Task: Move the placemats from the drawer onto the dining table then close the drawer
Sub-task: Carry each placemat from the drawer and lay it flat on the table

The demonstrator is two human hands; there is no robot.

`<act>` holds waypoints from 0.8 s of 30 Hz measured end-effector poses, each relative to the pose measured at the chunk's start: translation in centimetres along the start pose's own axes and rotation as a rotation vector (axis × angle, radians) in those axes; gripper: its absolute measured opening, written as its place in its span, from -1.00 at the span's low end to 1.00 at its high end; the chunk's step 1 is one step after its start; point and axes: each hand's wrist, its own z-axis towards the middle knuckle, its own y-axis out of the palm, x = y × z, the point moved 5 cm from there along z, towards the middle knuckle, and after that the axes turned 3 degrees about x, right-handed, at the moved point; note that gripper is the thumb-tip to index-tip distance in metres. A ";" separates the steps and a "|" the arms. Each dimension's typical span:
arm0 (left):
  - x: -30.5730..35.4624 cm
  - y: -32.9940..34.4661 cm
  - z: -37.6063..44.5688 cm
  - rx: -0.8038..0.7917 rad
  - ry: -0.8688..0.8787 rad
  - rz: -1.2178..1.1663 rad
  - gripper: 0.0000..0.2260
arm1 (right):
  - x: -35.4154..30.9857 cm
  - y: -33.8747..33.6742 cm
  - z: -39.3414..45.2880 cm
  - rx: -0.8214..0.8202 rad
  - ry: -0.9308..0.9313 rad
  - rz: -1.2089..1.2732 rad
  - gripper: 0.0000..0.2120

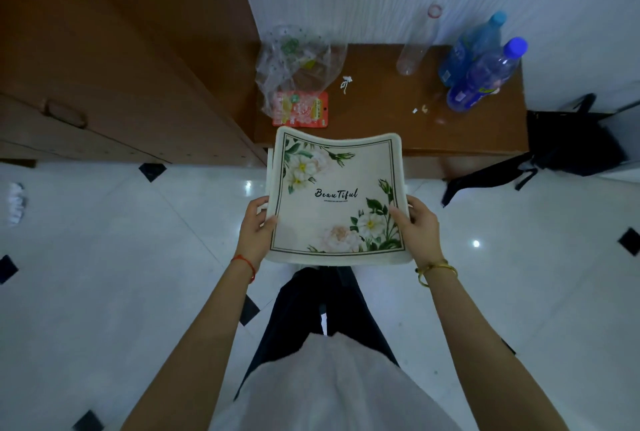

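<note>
A stack of cream placemats (334, 195) with flower prints and the word "Beautiful" hangs in the air in front of me, above the white floor. My left hand (255, 228) grips the stack's left edge, thumb on top. My right hand (417, 224) grips its right edge the same way. The mats sag in the middle. Their far edge reaches over the front of a low brown cabinet (381, 111). The cabinet's drawer front (426, 167) shows only partly below the top; whether it stands open I cannot tell.
On the cabinet top lie a clear plastic bag (298, 66), a red snack packet (300, 109), an empty clear bottle (417, 46) and two blue bottles (481, 70). A tall brown wardrobe (114, 59) stands at left. A black bag (568, 143) sits at right.
</note>
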 end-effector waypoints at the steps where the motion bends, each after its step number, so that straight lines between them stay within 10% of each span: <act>1: 0.6 -0.3 -0.7 0.009 0.007 -0.014 -0.71 | -0.9 -0.3 -0.5 -0.001 -0.003 0.007 -0.76; 24: 7.5 -6.0 -10.9 0.119 0.161 -0.078 -0.71 | -11.6 -2.9 -6.7 -0.103 -0.325 -0.002 -0.79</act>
